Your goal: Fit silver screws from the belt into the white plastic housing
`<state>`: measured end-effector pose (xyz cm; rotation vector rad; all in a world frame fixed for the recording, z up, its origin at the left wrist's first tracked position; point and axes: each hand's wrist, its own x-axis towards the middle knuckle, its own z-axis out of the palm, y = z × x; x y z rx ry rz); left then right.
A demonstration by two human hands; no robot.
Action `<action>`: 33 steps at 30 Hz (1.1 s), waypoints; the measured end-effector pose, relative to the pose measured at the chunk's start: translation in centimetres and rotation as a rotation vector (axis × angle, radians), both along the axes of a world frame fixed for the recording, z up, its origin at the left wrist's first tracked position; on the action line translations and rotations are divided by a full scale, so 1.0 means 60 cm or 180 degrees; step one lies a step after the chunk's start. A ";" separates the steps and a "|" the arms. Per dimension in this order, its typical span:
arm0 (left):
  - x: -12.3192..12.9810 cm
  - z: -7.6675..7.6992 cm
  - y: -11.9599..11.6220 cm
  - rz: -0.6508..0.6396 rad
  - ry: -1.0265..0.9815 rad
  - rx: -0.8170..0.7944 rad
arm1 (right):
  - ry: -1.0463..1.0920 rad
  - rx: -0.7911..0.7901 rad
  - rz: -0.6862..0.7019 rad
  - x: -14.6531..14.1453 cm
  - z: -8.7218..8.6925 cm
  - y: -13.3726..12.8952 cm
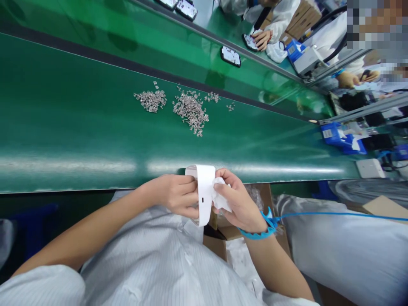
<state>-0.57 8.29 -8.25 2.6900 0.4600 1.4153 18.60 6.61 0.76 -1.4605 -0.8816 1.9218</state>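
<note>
Head view: one picture, looking down over the person's lap to the green table [95, 140].
Left hand: the left hand [175, 196] is closed on the white plastic part [204, 193], fingers curled against its left edge, just below the near edge of the green table.
Right hand: the right hand [237, 202] is closed too, pressing a crumpled white cloth [221, 197] against the right side of the white plastic part; thumb and forefinger pinch the cloth.
White plastic part: a flat, rounded piece held upright between both hands, its top overlapping the near edge of the green table; a small dark slot shows on its face.
Wrist strap: a blue strap [258, 231] circles the right wrist, and its blue cord [334, 215] runs off to the right, below the table's near edge.
Small metal parts: two loose heaps of tiny silvery pieces [190, 111] lie on the green table, well beyond the hands, with a few strays beside them.
Cardboard box: an open brown box [223, 238] sits under the hands, below the table's near edge.
Black-framed panels: a dark-rimmed panel [230, 56] lies on the far strip of the green table, past the metal parts.
Co-worker: another person's hand [263, 39] rests on a similar panel at the far side of the table.
White block: a small white block [369, 168] sits off the table's right end.
</note>
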 end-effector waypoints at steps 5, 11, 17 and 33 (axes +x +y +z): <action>-0.001 0.016 0.014 -0.0242 -0.0014 0.0848 | -0.0034 -0.0083 0.0019 -0.005 -0.005 -0.002; -0.002 0.022 0.017 -0.0231 0.0189 0.0803 | -0.0369 0.0223 -0.0222 -0.024 -0.013 -0.003; -0.006 0.011 0.013 -0.0092 0.0114 0.0967 | -0.0459 0.0173 -0.0144 -0.026 0.000 0.001; -0.008 0.003 0.012 0.0019 0.0207 0.1018 | -0.0522 0.0552 -0.0219 -0.020 -0.013 -0.010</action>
